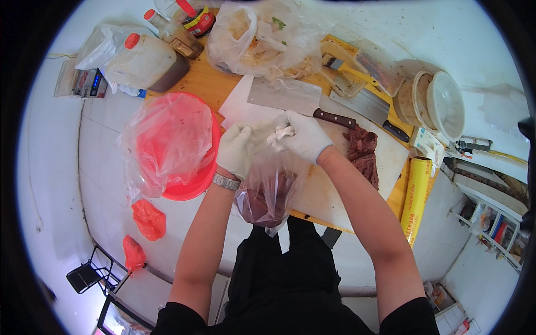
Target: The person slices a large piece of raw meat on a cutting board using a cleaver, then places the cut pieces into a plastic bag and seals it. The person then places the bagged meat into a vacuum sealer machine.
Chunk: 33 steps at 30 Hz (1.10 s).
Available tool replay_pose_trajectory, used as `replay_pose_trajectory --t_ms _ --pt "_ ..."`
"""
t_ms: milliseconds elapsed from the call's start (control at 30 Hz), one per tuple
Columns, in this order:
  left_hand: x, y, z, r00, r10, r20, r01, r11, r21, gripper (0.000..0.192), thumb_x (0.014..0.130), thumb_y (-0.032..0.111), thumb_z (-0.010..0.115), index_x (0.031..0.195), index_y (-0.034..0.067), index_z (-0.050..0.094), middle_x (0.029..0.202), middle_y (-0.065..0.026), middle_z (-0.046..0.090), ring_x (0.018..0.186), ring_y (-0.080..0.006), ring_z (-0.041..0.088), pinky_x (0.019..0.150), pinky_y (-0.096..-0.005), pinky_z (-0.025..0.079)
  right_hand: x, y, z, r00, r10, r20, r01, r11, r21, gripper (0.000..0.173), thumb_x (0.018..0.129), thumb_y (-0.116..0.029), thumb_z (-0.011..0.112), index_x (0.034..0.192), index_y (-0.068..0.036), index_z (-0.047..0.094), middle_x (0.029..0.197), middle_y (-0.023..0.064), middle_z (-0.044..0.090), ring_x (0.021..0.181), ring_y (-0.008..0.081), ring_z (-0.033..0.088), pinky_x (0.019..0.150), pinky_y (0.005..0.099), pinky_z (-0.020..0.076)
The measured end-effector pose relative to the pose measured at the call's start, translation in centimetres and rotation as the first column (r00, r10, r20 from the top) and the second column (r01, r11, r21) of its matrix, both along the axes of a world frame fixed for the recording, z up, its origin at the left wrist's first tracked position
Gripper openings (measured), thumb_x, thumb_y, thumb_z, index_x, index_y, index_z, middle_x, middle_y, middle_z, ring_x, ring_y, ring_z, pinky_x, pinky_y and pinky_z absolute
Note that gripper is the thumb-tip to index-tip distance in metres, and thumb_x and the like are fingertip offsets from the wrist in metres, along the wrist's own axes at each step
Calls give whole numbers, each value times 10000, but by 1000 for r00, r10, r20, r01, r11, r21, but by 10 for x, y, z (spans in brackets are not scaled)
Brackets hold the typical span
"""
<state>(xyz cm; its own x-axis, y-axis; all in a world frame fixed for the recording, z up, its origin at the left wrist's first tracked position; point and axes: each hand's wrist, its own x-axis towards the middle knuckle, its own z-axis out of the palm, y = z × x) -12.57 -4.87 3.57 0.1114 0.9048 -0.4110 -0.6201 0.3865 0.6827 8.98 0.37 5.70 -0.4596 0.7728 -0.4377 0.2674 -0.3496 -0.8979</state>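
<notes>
Dark meat hangs inside a clear plastic bag (270,192) at the near edge of the table. My gloved left hand (234,150) grips the left side of the bag's mouth, fingers curled. Opposite it, my gloved right hand (299,136) pinches a bunched whitish piece (279,136), perhaps the twisted top of the bag; which it is I cannot tell. On the white cutting board (326,188) lie dark pieces of cooked meat (363,155), right of my right hand. Beyond both hands rests a cleaver (287,94) with a dark riveted handle.
Left stands a red basin (213,146) under a clear bag (176,130). Behind are a jug of dark liquid (144,63), a glass bottle (178,37) and a food-filled bag (268,37). A second cleaver (362,104), a brush (351,71), stacked bowls (446,104) and a yellow wrap roll (416,197) occupy the right.
</notes>
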Motion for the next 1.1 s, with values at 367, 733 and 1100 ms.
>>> replay_pose_trajectory --t_ms 367,733,1100 --pt "5 5 -9 967 14 -253 -13 1000 5 189 1144 102 507 1222 -49 591 1338 -227 698 1205 -333 729 1049 -485 616 11 8 -26 773 -632 51 634 769 -83 136 989 -61 699 1018 -6 578 1057 151 749 830 187 732 714 334 601" --pt "-1 11 -4 872 37 -489 -6 998 63 162 1122 125 592 1173 -13 659 1158 -125 760 1055 -205 728 938 -367 611 17 6 22 874 -338 348 114 839 531 231 906 -208 803 1034 -33 726 1043 143 780 920 283 755 836 388 588" --pt "17 11 6 723 91 -685 -30 995 100 93 1078 112 669 1096 23 689 981 -28 717 851 -101 655 773 -285 553 -24 48 33 939 230 254 -198 969 -146 262 928 -253 776 943 7 811 799 92 776 816 176 748 772 321 603"
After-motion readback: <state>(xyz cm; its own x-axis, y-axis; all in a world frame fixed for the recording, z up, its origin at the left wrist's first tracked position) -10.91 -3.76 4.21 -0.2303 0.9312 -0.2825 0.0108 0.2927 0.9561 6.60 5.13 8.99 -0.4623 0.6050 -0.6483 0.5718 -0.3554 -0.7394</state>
